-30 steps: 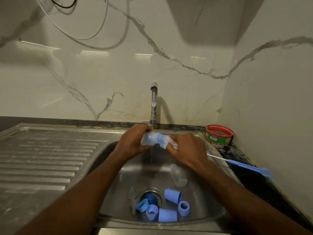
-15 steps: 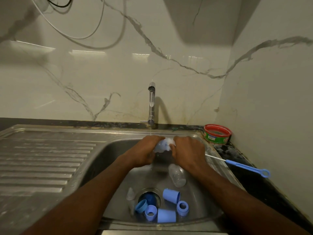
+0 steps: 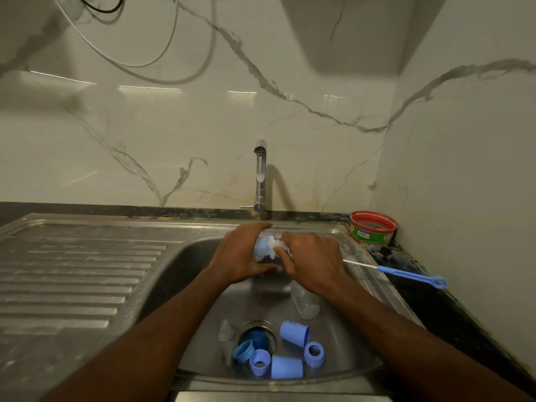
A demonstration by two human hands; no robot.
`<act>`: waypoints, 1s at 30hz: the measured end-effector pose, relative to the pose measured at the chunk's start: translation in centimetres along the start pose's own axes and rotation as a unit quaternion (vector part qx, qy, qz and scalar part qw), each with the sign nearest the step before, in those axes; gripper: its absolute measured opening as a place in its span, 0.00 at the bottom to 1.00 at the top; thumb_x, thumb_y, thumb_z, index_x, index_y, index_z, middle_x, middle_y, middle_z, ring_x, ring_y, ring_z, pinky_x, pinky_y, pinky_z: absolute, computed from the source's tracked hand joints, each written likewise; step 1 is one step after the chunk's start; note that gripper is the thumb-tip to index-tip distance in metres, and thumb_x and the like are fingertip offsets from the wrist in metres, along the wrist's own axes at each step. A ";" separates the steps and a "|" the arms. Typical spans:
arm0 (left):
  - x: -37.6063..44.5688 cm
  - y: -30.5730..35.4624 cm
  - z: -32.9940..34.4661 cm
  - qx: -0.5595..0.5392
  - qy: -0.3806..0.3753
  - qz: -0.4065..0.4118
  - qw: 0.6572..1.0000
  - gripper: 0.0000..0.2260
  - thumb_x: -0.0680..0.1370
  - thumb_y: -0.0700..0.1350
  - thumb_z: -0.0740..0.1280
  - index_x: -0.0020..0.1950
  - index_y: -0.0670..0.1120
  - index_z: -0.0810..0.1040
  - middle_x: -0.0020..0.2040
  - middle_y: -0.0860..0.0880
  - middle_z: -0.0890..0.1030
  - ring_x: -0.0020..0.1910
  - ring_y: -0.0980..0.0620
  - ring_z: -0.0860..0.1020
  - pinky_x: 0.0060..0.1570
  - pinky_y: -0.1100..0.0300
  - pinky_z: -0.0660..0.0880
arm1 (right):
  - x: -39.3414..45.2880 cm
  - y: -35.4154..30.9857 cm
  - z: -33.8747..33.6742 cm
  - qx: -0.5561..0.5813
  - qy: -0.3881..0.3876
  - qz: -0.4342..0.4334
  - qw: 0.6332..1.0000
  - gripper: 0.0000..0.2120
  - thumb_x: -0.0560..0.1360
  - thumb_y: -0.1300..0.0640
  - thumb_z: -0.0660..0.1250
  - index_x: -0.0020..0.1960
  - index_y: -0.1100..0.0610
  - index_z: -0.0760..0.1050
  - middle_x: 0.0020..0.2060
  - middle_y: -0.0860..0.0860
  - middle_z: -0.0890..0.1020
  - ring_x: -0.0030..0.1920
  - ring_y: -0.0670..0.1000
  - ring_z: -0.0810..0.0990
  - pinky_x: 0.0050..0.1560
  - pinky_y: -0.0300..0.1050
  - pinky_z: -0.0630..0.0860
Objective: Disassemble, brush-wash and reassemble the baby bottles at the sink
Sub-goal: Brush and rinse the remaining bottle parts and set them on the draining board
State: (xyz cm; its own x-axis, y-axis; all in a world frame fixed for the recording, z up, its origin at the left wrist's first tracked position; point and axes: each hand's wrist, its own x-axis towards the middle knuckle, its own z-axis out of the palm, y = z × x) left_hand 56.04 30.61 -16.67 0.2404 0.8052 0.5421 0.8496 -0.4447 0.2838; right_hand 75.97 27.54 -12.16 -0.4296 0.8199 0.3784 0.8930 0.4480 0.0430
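Clear plastic baby bottle [image 3: 260, 250] lies sideways over the steel sink basin [image 3: 185, 268], under the tap [image 3: 260, 181]. My left hand [image 3: 240, 256] grips its body; my right hand [image 3: 314, 261] grips the white bristle brush [image 3: 275, 245] at the bottle mouth — brush-wash step, I judge. Next: work the bristles deeper, twisting. A second clear bottle [image 3: 304, 303] and blue caps and rings [image 3: 285, 351] wait near the drain — unwashed, probably.

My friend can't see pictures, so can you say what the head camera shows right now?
Two hands scrub a clear baby bottle over a steel sink: the left hand holds it, the right hand works a white brush in it. Blue caps and rings lie near the drain.
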 end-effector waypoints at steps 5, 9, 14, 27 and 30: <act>0.0 0.3 0.8 -0.033 -0.068 -0.008 0.997 0.36 0.76 0.49 0.75 0.80 0.49 0.60 0.77 0.47 0.68 0.75 0.49 0.67 0.74 0.58 0.59 | 1.9 3.4 3.8 0.058 -0.059 0.245 0.966 0.20 0.78 0.42 0.66 0.65 0.51 0.79 0.58 0.55 0.83 0.59 0.54 0.81 0.53 0.44 0.72; 0.4 -0.7 -0.2 0.007 -0.003 0.030 1.000 0.30 0.73 0.49 0.77 0.73 0.50 0.71 0.68 0.48 0.76 0.65 0.51 0.74 0.66 0.50 0.73 | 0.5 2.1 2.0 0.008 0.037 0.064 0.997 0.17 0.80 0.41 0.64 0.63 0.49 0.77 0.52 0.50 0.83 0.49 0.51 0.81 0.49 0.46 0.77; -0.4 -2.3 -1.1 0.056 0.064 0.022 0.996 0.36 0.64 0.68 0.73 0.67 0.53 0.73 0.60 0.51 0.74 0.56 0.54 0.71 0.55 0.53 0.73 | 0.9 0.1 1.8 0.078 0.028 -0.009 0.997 0.20 0.79 0.39 0.63 0.66 0.48 0.77 0.51 0.50 0.84 0.50 0.52 0.82 0.52 0.49 0.78; 0.4 -0.5 -1.4 0.104 0.055 0.066 0.991 0.29 0.71 0.49 0.78 0.70 0.48 0.73 0.65 0.46 0.77 0.64 0.48 0.74 0.59 0.51 0.76 | 1.1 1.3 1.4 0.044 0.078 0.080 0.993 0.19 0.81 0.39 0.60 0.65 0.48 0.78 0.52 0.50 0.84 0.50 0.51 0.81 0.50 0.46 0.76; 0.0 -2.1 -2.2 0.106 0.083 0.032 0.990 0.27 0.71 0.50 0.79 0.68 0.47 0.77 0.64 0.46 0.79 0.62 0.46 0.76 0.58 0.48 0.77 | 1.1 1.3 1.0 0.052 0.073 0.041 0.995 0.19 0.81 0.39 0.60 0.63 0.47 0.79 0.51 0.49 0.85 0.48 0.50 0.81 0.46 0.45 0.73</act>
State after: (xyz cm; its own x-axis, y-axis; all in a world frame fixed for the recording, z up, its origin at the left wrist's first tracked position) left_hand 53.25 30.67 -15.58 0.2306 0.6946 0.6815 0.9191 -0.3854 0.0818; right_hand 76.51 29.38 -12.62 -0.3252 0.7985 0.5066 0.9025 0.4221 -0.0860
